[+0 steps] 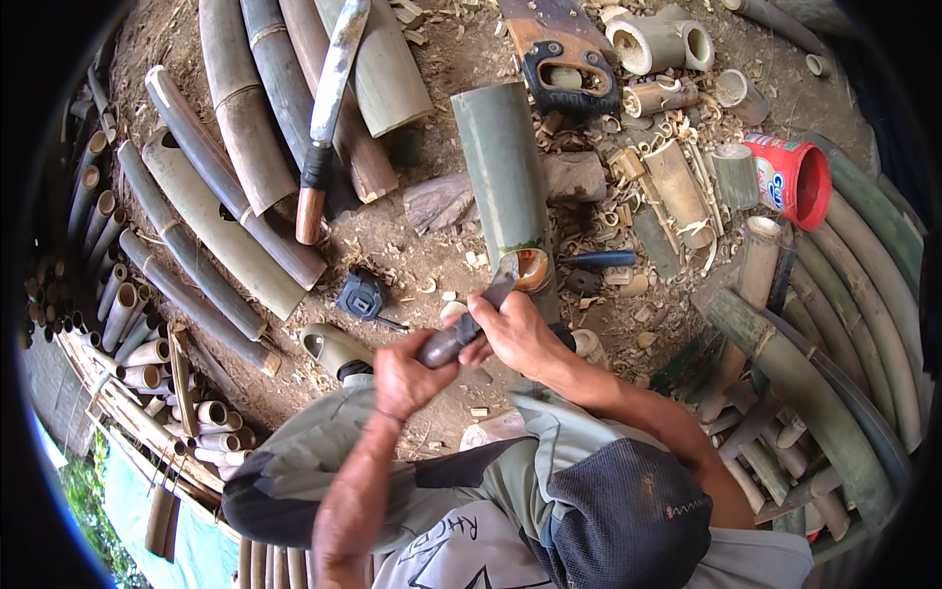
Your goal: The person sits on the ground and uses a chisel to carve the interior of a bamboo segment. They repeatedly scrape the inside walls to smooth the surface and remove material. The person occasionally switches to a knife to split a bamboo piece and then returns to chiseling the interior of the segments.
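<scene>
My left hand (407, 375) is wrapped around the thick dark handle of a short-bladed knife (449, 344). My right hand (517, 332) grips the same knife farther forward, around the neck and lower blade. The blade's tip meets the near cut end of a wide green bamboo section (498, 162), at an orange-brown carved opening (533, 269). That bamboo lies with its far end pointing away from me, across a short log (577, 178). Part of the right fingers' hold is hidden behind the knife.
A machete (332, 98) rests on bamboo poles (240, 108) at far left. A tape measure (361, 295) sits nearer. Beyond the bamboo is a handsaw (569, 79). Cut bamboo pieces, shavings and a red tub (812, 185) lie right, with more poles (795, 363).
</scene>
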{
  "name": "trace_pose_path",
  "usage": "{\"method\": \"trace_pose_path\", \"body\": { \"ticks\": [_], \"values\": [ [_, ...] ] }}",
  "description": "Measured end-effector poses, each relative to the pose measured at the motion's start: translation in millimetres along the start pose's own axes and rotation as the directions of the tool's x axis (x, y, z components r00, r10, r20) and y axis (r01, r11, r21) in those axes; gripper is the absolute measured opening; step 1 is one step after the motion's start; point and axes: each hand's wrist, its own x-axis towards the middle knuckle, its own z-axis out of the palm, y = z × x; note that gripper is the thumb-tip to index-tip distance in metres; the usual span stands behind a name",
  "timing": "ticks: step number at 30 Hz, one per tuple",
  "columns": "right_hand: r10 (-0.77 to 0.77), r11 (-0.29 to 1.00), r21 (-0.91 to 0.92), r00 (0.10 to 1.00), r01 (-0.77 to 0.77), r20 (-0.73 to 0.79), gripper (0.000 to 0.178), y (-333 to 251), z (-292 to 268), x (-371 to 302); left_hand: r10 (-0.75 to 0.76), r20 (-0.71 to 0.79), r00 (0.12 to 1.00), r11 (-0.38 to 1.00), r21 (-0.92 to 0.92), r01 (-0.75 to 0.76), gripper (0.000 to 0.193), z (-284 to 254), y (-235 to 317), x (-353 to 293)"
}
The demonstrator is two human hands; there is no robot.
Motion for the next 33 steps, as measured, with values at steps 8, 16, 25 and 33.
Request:
{"method": "trace_pose_path", "body": {
  "ticks": [8, 16, 25, 33],
  "values": [
    [-0.03, 0.463, 0.886, 1.0, 0.021, -0.008, 0.026, -17.3, -4.6, -10.1, 0.298, 0.517, 0.802, 0.33, 0.733, -0.595, 0.01, -73.6, 194.6, 67.5],
    [0.079, 0.984, 0.158, 0.997, -0.08, 0.01, 0.034, -11.6, 15.5, -10.3, -0.042, 0.048, 0.998, 0.976, 0.217, 0.031, 0.031, -35.2, 52.6, -9.8],
    [-0.008, 0.432, 0.897, 0.995, 0.093, -0.1, 0.024, -18.5, -21.1, -11.1, 0.254, 0.548, 0.797, 0.414, 0.683, -0.602, 0.007, -65.6, 209.3, 75.6],
    [-0.065, 0.486, 0.857, 0.97, -0.174, 0.233, 0.03, 26.5, -5.9, -7.7, 0.183, 0.656, 0.732, 0.324, 0.662, -0.675, 0.009, -101.5, 155.1, 78.5]
  ]
}}
